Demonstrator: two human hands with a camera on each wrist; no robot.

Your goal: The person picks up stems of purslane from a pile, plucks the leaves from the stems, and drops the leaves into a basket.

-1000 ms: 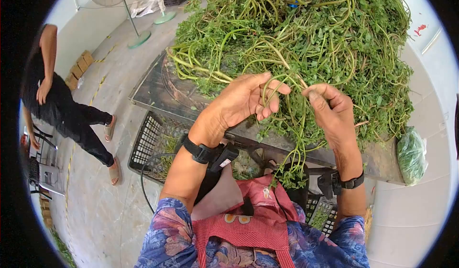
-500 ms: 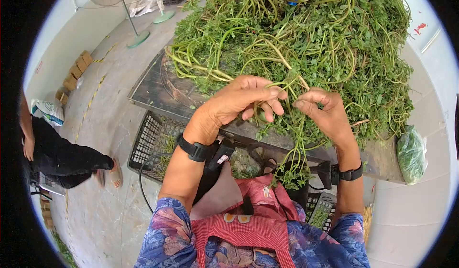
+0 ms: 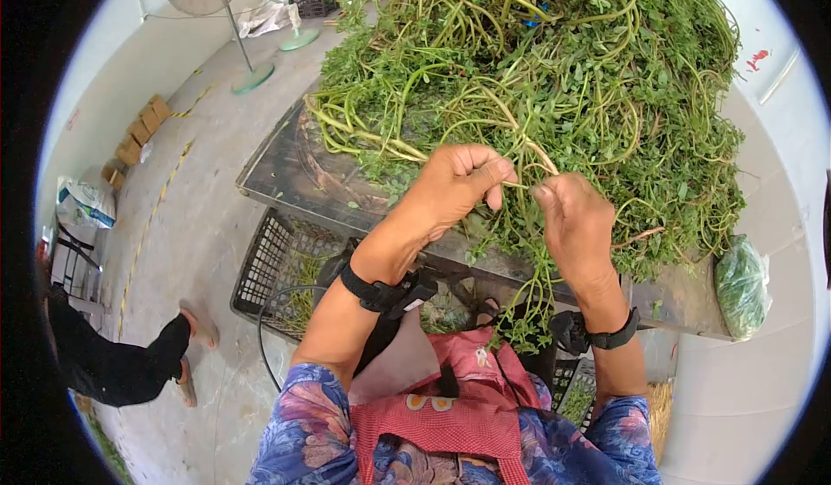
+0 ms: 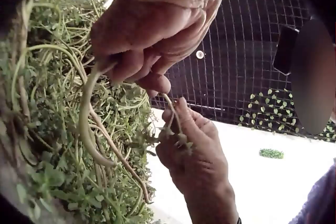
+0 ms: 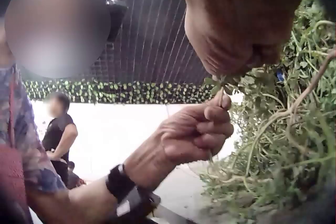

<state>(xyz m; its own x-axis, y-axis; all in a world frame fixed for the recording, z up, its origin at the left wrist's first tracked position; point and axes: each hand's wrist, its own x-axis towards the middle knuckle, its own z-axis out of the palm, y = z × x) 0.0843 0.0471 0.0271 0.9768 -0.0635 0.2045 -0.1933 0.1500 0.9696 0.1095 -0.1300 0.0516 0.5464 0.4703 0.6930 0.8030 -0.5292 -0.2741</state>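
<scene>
My left hand (image 3: pixel 459 186) pinches a green leafy stem (image 3: pixel 517 185) between thumb and forefinger, over the table's near edge. In the left wrist view a thick curved stem (image 4: pixel 85 113) comes out of that hand's curled fingers. Close by, my right hand (image 3: pixel 578 225) pinches the same stem with thumb and fingertips; small leaves (image 4: pixel 181 141) show at its fingers. Behind both hands rises a big tangled heap of leafy green stems (image 3: pixel 571 87) on the dark table (image 3: pixel 294 169). A leafy sprig (image 3: pixel 524 333) hangs over the table edge below the hands.
Under the table's left side stands a black crate (image 3: pixel 260 264) with greens in it. A plastic bag of greens (image 3: pixel 742 286) lies at the right corner. Fans (image 3: pixel 251 78) stand on the floor at the back left. Another person in black trousers (image 3: pixel 117 355) is at the left.
My left hand's fingers, loosely spread around the stem before, have closed into a pinch. The right hand has moved slightly lower. The other person has shifted lower in the view.
</scene>
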